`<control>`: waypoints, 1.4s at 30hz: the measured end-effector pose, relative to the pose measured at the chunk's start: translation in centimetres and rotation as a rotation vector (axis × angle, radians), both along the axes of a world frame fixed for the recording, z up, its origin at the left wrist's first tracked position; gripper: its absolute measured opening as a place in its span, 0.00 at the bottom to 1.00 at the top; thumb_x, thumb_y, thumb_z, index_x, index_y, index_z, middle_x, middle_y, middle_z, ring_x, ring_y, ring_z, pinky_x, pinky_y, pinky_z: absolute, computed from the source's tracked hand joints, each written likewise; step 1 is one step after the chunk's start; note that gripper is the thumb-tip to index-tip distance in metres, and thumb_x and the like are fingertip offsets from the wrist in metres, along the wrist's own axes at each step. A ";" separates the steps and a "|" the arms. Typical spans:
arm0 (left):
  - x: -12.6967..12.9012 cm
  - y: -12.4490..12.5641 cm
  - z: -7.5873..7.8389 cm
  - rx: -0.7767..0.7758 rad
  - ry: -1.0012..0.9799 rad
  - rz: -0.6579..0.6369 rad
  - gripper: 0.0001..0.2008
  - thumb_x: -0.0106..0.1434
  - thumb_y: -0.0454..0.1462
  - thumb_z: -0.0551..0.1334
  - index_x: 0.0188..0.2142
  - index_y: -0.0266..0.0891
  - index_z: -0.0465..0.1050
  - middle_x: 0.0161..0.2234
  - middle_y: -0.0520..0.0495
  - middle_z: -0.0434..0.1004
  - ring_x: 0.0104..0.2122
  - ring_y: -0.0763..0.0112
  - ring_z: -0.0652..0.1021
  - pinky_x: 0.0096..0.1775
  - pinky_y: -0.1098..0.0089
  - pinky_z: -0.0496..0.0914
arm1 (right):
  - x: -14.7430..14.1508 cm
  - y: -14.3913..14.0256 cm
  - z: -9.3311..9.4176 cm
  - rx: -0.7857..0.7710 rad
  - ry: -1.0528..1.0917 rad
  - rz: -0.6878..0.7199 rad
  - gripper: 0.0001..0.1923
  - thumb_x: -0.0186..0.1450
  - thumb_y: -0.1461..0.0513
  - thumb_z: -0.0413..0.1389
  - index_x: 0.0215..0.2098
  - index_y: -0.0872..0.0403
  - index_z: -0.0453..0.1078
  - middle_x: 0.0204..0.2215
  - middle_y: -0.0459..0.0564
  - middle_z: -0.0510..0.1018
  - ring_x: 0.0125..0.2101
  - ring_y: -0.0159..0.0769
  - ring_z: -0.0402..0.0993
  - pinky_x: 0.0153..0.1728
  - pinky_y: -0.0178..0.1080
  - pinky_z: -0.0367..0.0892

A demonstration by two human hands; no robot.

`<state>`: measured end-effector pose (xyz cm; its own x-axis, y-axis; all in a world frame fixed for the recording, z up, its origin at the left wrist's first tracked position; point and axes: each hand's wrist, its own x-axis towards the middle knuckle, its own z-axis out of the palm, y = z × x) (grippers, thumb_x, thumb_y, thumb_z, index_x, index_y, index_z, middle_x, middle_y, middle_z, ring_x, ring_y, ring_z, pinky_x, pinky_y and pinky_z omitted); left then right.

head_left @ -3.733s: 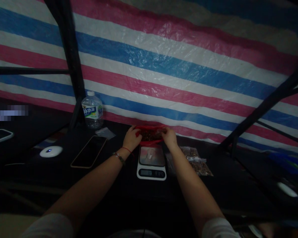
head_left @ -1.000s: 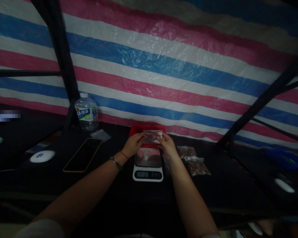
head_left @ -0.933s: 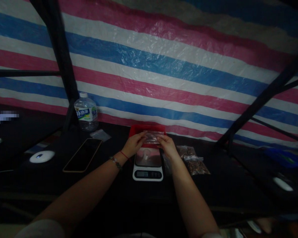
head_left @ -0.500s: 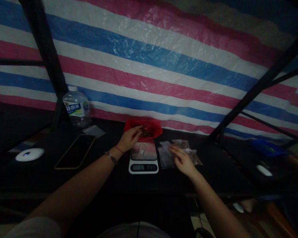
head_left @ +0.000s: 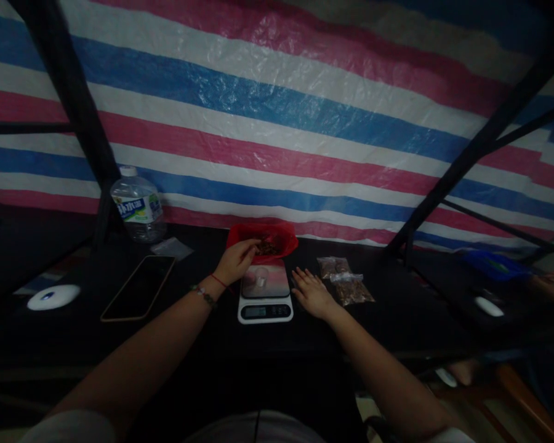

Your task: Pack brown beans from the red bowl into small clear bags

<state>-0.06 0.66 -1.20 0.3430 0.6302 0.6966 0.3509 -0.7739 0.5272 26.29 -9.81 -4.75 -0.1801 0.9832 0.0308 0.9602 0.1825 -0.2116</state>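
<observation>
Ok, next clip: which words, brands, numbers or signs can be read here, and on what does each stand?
Label on the clear plastic water bottle: large white characters on a blue band, too blurred to read.
Display of the white digital kitchen scale: digits too dim and small to read.
Button markings on the scale, beside the display: too small to read.
Black smartphone with a gold edge: screen dark, no text.
No other text is visible.

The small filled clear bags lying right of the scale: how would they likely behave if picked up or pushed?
The filled clear bags look like thin film around loose brown bits, so they would probably sag and flop when lifted. Lying flat on the black table, they seem unlikely to roll. Probably light; the film may be slippery.
</observation>
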 end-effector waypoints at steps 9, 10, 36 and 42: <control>0.0 0.4 -0.5 -0.006 0.001 -0.031 0.16 0.67 0.40 0.53 0.49 0.37 0.72 0.41 0.44 0.79 0.41 0.66 0.79 0.46 0.64 0.73 | 0.8 0.7 -0.5 0.106 0.017 -0.056 0.30 0.70 0.49 0.37 0.67 0.48 0.50 0.67 0.48 0.51 0.67 0.50 0.36 0.62 0.58 0.45; 0.0 0.5 -0.5 0.000 0.001 -0.027 0.16 0.67 0.40 0.53 0.49 0.37 0.73 0.41 0.44 0.79 0.40 0.66 0.79 0.46 0.65 0.73 | 1.0 0.9 0.0 0.188 0.019 -0.060 0.29 0.70 0.51 0.37 0.66 0.50 0.52 0.66 0.49 0.54 0.67 0.49 0.40 0.62 0.55 0.47; -0.6 0.7 -0.4 -0.159 -0.145 -0.013 0.17 0.67 0.44 0.50 0.39 0.36 0.73 0.30 0.47 0.77 0.30 0.71 0.76 0.34 0.72 0.69 | -5.5 8.6 7.7 0.625 0.410 0.455 0.28 0.59 0.67 0.55 0.58 0.52 0.63 0.51 0.55 0.73 0.53 0.43 0.66 0.57 0.50 0.60; -0.8 1.3 -0.5 -0.228 -0.098 0.029 0.17 0.64 0.46 0.54 0.29 0.35 0.72 0.25 0.50 0.73 0.27 0.72 0.73 0.30 0.73 0.67 | -8.6 9.1 5.7 0.527 0.521 0.458 0.30 0.57 0.71 0.52 0.58 0.51 0.64 0.53 0.53 0.72 0.58 0.42 0.60 0.59 0.51 0.57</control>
<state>-0.83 1.91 -1.71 0.2602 0.7836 0.5641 0.3102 -0.6211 0.7197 17.72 -0.70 0.97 -0.3903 0.6519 0.6501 0.5729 0.7248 -0.3828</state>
